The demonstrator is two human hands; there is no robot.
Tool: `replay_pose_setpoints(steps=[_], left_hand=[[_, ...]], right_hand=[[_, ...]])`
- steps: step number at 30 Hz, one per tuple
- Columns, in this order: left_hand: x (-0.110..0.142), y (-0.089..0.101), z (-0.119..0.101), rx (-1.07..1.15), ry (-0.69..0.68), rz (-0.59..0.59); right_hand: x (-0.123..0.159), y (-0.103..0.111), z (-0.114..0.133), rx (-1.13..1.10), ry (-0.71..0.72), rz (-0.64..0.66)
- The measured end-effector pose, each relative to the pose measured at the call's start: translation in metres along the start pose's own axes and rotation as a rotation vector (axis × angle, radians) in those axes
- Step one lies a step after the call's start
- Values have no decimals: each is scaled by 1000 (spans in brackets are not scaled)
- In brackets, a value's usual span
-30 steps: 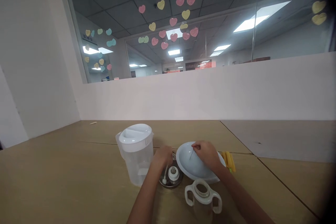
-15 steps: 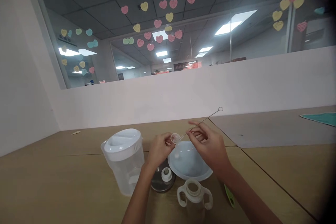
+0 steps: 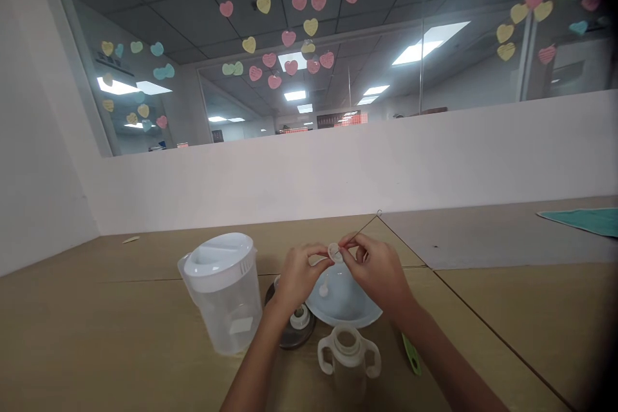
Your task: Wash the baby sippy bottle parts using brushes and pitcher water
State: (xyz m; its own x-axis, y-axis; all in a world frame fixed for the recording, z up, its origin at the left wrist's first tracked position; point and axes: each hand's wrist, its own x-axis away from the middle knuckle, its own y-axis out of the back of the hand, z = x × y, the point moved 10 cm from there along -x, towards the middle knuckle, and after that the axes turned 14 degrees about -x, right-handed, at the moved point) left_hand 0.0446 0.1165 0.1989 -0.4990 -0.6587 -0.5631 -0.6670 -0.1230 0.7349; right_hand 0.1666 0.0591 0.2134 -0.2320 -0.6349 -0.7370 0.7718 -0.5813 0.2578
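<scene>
My left hand [image 3: 302, 273] pinches a small translucent round piece [image 3: 334, 252], which looks like a bottle nipple, above the pale blue bowl [image 3: 350, 322]. Between the fingertips of my right hand [image 3: 380, 270] is a thin wire-handled brush [image 3: 365, 226] with a small loop at its far end. Its near end meets the round piece; the bristles are hidden by my fingers. A small white round thing [image 3: 323, 290] shows in the bowl. Below the bowl stands an open two-handled bottle [image 3: 349, 367]. A white screw ring [image 3: 300, 317] rests on a dark round disc [image 3: 292, 338].
A clear pitcher with a white lid [image 3: 224, 296] stands left of my left forearm. A green handle [image 3: 412, 355] lies partly under my right forearm. The teal cloth [image 3: 586, 220] is far right. A white wall [image 3: 338, 174] with a window above bounds the table's back.
My right hand has moved closer to the left, and the brush's loop end has dropped down and left. The round piece now sits between both hands' fingertips. The view has shifted slightly.
</scene>
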Motion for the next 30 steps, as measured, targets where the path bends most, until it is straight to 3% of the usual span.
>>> replay_pose_setpoints(steps=[4,8,12,17,23,26,30], left_hand=[[1,-4,-6,-65,-45,-42],[2,-15,-6,-81,-49,-6],[1,-18,-6,-58,-47,-11],[2,-14,-2,-61,-8,-50],[7,-24,-24,36,-86,-6],[8,-28,-33,105,-88,21],[6,-17,-24,236,-32,-48]], right_hand=[[-1,13,9,-69,20,-5],[8,40,36,-213,152,-115],[21,49,49,-57,344,-272],[31,33,36,69,450,-344],[47,45,14,-199,524,-504],[41,37,12,-137,498,-441],[29,15,18,-45,495,-238]])
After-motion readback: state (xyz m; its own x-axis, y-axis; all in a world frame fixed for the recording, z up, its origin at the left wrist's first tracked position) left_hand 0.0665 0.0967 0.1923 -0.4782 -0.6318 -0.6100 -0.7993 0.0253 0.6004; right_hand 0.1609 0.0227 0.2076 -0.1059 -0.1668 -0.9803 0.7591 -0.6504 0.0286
